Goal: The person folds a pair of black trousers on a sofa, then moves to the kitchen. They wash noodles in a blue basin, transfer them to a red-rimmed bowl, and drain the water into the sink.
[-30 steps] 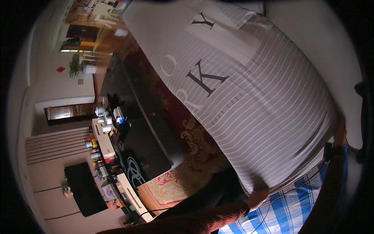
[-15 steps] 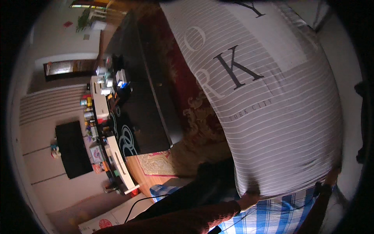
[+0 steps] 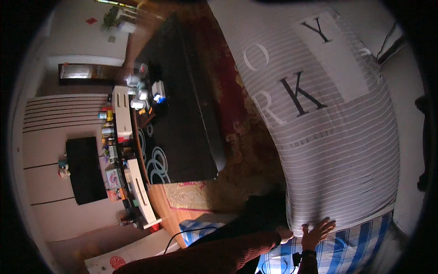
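A large grey cover (image 3: pixel 346 155) with thin white stripes and big printed letters is spread over a long padded seat. Its near edge lies over a blue-and-white plaid cloth (image 3: pixel 346 249). My left hand (image 3: pixel 285 234) is closed at the cover's near left corner, its fingertips partly hidden. Just to its right, my right hand (image 3: pixel 318 233) rests on the cover's near edge with fingers spread and holds nothing. A dark band circles my right wrist.
A long black table (image 3: pixel 182 114) with pale ring patterns stands left of the seat, cluttered at its far end. A patterned rug (image 3: pixel 189 196) lies on the wooden floor. Beyond are a low cabinet (image 3: pixel 139 194) and a wall television (image 3: pixel 85 170). A black cable (image 3: pixel 175 236) curves near my left arm.
My right hand has left the cover's near right corner and moved left, now spread beside my left hand. My left hand stays at the near left corner. The view has shifted slightly.
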`<state>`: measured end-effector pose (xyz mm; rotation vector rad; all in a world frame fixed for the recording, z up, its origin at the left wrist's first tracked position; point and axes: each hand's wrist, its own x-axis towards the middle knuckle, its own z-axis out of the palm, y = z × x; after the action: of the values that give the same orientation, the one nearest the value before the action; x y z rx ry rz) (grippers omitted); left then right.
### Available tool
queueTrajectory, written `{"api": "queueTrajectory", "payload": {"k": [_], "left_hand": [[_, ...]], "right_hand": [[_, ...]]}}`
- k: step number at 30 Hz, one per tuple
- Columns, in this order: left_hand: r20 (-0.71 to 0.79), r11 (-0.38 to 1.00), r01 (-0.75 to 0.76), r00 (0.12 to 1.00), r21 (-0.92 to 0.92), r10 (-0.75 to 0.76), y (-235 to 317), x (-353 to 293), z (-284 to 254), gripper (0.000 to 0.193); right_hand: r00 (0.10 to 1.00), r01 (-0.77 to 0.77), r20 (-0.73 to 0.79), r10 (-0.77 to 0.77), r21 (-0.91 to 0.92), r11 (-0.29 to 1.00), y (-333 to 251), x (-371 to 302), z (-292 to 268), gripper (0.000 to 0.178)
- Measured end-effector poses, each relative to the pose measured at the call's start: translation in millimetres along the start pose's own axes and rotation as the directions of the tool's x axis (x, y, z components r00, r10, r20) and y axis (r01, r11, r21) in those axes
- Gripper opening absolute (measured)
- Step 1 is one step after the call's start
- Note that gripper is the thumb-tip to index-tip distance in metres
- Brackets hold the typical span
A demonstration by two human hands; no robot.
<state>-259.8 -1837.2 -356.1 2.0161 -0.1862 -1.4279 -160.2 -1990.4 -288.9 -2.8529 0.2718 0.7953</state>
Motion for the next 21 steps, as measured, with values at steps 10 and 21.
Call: {"api": "queueTrajectory", "payload": {"k": [10,21], "left_hand": [[-0.259,0.873,-0.482,0.835,0.08,0.485,-144,-108,-274,0.034],[-0.469,0.992,0.077,0.875,-0.103,-0.117,-284,-353,-374,0.037]], "right_hand": [[0.986,0.126,0.134,-0.096,-0.237,0.963,37,-47,116,0.135],[0.933,0.307,0.199,-0.301,0.004,0.952,-64,40,13,0.103]]}}
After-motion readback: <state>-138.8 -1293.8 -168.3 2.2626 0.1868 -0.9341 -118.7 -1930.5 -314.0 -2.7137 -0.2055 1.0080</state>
